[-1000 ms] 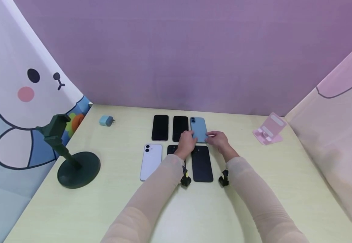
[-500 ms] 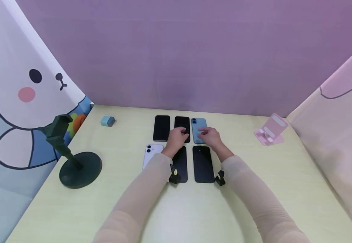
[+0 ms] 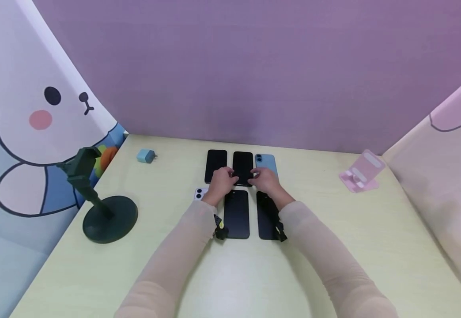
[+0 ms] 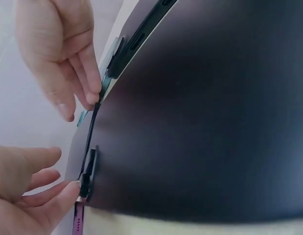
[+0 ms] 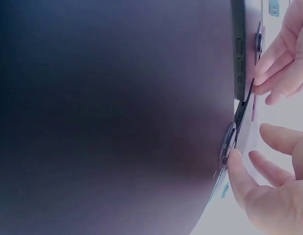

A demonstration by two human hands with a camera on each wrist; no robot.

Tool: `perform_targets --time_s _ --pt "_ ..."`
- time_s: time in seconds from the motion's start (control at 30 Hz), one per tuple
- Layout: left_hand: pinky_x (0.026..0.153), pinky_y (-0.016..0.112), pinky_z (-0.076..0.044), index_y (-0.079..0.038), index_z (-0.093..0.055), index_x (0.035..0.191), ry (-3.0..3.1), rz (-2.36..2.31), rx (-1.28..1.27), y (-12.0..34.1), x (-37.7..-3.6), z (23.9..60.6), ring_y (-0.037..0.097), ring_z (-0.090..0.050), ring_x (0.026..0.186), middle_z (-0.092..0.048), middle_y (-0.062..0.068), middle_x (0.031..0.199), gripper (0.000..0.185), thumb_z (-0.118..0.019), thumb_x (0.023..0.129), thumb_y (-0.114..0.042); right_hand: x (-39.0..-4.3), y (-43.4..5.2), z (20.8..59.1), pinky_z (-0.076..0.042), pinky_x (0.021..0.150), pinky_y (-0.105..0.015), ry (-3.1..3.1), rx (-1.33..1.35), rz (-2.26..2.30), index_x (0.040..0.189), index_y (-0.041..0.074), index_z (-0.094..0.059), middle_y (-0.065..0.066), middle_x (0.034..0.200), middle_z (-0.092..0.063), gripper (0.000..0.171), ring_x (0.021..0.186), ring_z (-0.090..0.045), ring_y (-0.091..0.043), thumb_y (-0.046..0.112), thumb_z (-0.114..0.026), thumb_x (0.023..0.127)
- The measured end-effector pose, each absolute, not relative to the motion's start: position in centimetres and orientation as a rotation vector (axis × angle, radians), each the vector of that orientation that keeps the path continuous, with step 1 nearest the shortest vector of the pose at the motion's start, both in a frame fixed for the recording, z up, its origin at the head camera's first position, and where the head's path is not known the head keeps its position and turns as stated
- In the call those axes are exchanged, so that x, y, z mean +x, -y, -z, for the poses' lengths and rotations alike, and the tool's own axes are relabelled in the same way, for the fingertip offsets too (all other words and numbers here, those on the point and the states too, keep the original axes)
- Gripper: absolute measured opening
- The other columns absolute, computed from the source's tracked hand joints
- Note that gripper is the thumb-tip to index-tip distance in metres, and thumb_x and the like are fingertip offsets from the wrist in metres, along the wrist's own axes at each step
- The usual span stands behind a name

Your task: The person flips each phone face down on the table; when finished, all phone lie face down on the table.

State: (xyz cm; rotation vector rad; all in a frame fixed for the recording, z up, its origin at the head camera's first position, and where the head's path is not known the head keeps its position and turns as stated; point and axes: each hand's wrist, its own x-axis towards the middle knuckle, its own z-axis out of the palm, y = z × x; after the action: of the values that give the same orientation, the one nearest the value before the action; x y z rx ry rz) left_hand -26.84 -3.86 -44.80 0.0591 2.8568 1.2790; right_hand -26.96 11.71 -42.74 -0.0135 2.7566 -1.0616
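Observation:
Six-phone layout aside, the nearest thing to both hands is the black phone (image 3: pixel 243 165) in the middle of the back row, lying flat. My left hand (image 3: pixel 221 181) is at its lower left corner, the thumb reaching its edge. At the opposite lower corner, the fingertips of my right hand (image 3: pixel 265 181) touch the edge. In the left wrist view, the left hand (image 4: pixel 29 191) has loosely bent fingers, as does the right hand (image 5: pixel 278 181) in the right wrist view. A blue phone (image 3: pixel 266 162) lies partly behind the right hand.
Another black phone (image 3: pixel 216 163) lies back left. In front are a dark phone (image 3: pixel 236 216), a second dark phone (image 3: pixel 265 223) and a mostly covered pale phone (image 3: pixel 199 193). A blue charger plug (image 3: pixel 145 156), dark green stand (image 3: pixel 109 221) and pink phone stand (image 3: pixel 363 170) stand farther out.
Both hands have shifted left from the blue phone to the middle black phone in the back row. The right hand has come away from the blue phone's edge.

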Motion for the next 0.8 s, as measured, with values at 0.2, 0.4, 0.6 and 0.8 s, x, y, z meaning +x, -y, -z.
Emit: perform_targets --time_s 0.2,0.4,0.6,0.8 --pt "0.073 0.032 -0.047 -0.004 -0.061 0.111 -2.88 -1.296 0.066 3.62 -26.74 45.25 0.018 -0.058 0.087 -0.061 0.007 0.099 0.029 -0.063 0.086 -0.018 -27.1 -11.46 42.63 -0.048 0.068 -0.033 -2.729 0.02 1.1 0.122 0.006 -0.054 -0.013 0.104 -0.061 0.04 0.085 -0.059 -0.023 0.018 -0.063 0.085" --pt "0.075 0.032 -0.047 -0.003 -0.062 0.111 -2.878 -1.311 0.093 3.22 -26.76 45.32 0.019 -0.058 0.091 -0.062 0.009 0.101 0.028 -0.063 0.086 -0.016 -27.16 -11.33 42.26 -0.048 0.067 -0.034 -2.713 0.089 1.146 0.122 0.006 -0.054 -0.012 0.106 -0.059 0.039 0.083 -0.058 -0.022 0.018 -0.062 0.086" --pt "0.075 0.031 -0.047 -0.002 -0.063 0.109 -2.893 -1.283 0.074 3.04 -26.59 45.34 0.019 -0.059 0.091 -0.062 0.01 0.106 0.028 -0.064 0.085 -0.016 -27.07 -11.53 42.35 -0.047 0.076 -0.038 -2.56 0.192 1.366 0.121 0.004 -0.055 -0.016 0.116 -0.053 0.037 0.089 -0.059 -0.026 0.012 -0.06 0.086" --pt "0.074 0.031 -0.048 -0.001 -0.065 0.106 -2.9 -1.297 0.056 2.96 -26.45 45.34 0.02 -0.06 0.089 -0.064 0.01 0.102 0.025 -0.064 0.084 -0.014 -27.16 -11.91 42.89 -0.046 0.08 -0.038 -2.413 0.243 1.573 0.12 0.001 -0.056 -0.017 0.126 -0.047 0.035 0.096 -0.058 -0.03 0.006 -0.059 0.085"
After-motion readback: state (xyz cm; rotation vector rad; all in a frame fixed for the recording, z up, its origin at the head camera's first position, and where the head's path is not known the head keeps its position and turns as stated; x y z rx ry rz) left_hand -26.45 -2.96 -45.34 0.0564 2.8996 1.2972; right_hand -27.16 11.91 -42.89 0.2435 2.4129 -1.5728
